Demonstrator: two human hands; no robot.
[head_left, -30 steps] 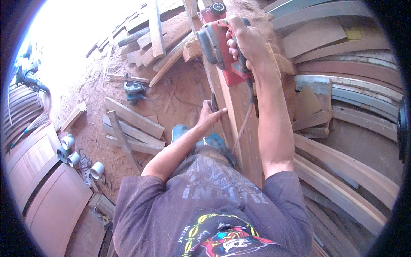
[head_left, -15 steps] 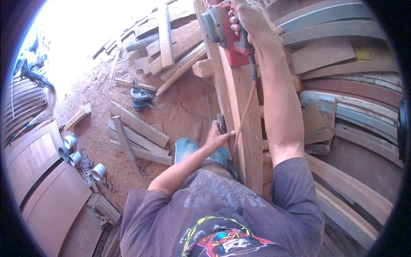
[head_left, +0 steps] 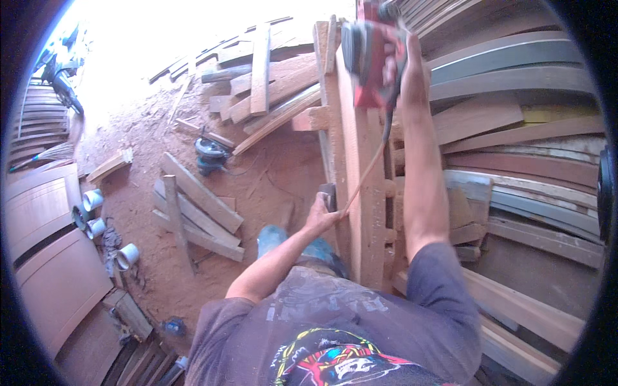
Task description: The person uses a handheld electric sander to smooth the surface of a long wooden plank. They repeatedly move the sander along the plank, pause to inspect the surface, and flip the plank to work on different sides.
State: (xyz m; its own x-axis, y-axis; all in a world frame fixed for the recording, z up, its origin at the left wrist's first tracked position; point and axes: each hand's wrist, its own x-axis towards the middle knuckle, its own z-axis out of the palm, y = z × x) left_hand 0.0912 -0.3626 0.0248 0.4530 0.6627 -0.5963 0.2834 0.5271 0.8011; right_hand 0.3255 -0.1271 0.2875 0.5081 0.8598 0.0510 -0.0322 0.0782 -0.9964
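My right hand (head_left: 407, 67) is wrapped round the handle of a red power planer (head_left: 369, 93), which is blurred by motion. The planer is over the far part of a long pale wooden beam (head_left: 370, 161); whether its sole touches the wood I cannot tell. From its rear, a cord (head_left: 368, 168) runs back along the beam towards me. Lower down, my left hand (head_left: 320, 215) is closed round a small dark block-like piece (head_left: 329, 193) at the beam's left edge. Its thumb reaches across to the wood beside the cord.
Wooden supports (head_left: 311, 119) stick out under the beam. A teal circular saw (head_left: 211, 153) sits on the dusty ground at left, near loose boards (head_left: 199, 199). White cups (head_left: 127, 257) and door panels (head_left: 61, 289) line the far left. Stacked planks (head_left: 515, 135) fill the right side.
The view has shifted slightly. My right hand and the planer appear further right in the picture and more blurred. My left hand stays at the beam's left edge.
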